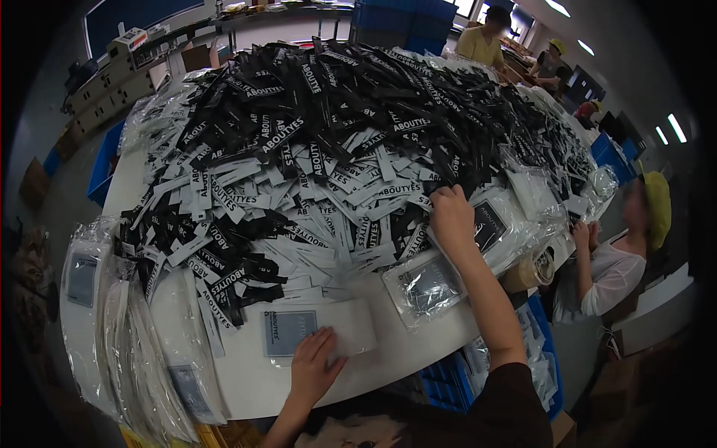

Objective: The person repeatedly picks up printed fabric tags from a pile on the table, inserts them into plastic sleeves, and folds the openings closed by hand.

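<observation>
A clear plastic bag with a grey printed panel [280, 332] lies flat on the white table near its front edge. My left hand [315, 366] rests on that bag with its fingers stretched out. Further up, my right hand [452, 216] is at the near right side of a big heap of narrow black and white packets [328, 179], many printed ABOUTYES. Its fingers are curled together, and whatever they hold is hidden. Below my right wrist lies a stack of clear bags with grey panels [426, 287].
Long clear bags [112, 328] hang over the table's left edge. More plastic bags [530, 194] and a cup [532, 270] lie to the right. Blue crates [448, 384] stand below the table. A person in a yellow cap [620, 261] works at right; others are farther back.
</observation>
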Motion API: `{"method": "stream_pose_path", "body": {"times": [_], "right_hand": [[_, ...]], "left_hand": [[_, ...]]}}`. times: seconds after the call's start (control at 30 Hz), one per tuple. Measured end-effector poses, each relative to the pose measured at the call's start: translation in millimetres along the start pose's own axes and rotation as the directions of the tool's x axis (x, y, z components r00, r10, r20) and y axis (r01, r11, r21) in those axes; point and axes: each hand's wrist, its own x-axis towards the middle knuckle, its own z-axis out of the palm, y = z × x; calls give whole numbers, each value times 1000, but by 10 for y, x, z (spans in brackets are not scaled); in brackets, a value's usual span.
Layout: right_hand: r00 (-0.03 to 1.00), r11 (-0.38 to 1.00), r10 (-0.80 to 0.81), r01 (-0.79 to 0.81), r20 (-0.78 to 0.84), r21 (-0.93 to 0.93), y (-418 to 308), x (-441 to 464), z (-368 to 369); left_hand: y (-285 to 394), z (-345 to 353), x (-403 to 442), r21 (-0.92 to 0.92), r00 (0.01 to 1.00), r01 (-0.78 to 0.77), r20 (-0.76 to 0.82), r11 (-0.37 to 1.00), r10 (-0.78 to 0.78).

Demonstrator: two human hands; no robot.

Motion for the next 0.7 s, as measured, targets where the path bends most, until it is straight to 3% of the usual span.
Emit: {"method": "stream_pose_path", "body": {"times": [0.1,0.2,0.3,0.37,0.4,0.47,0.53,0.57,0.63,0.7], "right_hand": [[988,998,-47,42,-147,-40,-139,-37,53],[997,998,-56,57,-62,20,-84,57,151],[969,959,-206,227,-133,172,-336,-36,3],[904,800,-289,409,-316,439,-636,-146,-122],[905,801,-287,406,-313,440,-738,-202,-153],[920,564,-273,391,-283,728,-903,-317,-177],[990,257,-123,99,-69,961,-1043,-586,-120],[999,238,-26,-18,25,971,-1056,-786,-94],[978,109,207,-31,8,994,-1085,-1251,65],[948,49,314,40,-53,998,-1163,-1449,21]], "left_hand": [[4,8,-8,-7,1000,6,4,1000,-6],[5,-13,-11,-2,1000,-4,2,1000,4],[9,-9,4,-7,1000,-1,-12,1000,1],[24,-13,3,-13,1000,-4,-10,1000,4],[36,-24,10,-14,1000,5,-5,1000,-5],[40,-41,18,-9,1000,14,1,1000,-14],[37,-60,27,-43,999,42,32,998,-41],[34,-80,36,-35,999,46,27,998,-46],[41,-108,39,-91,996,72,65,993,-66],[22,-110,40,-88,997,67,37,994,-64]]}}
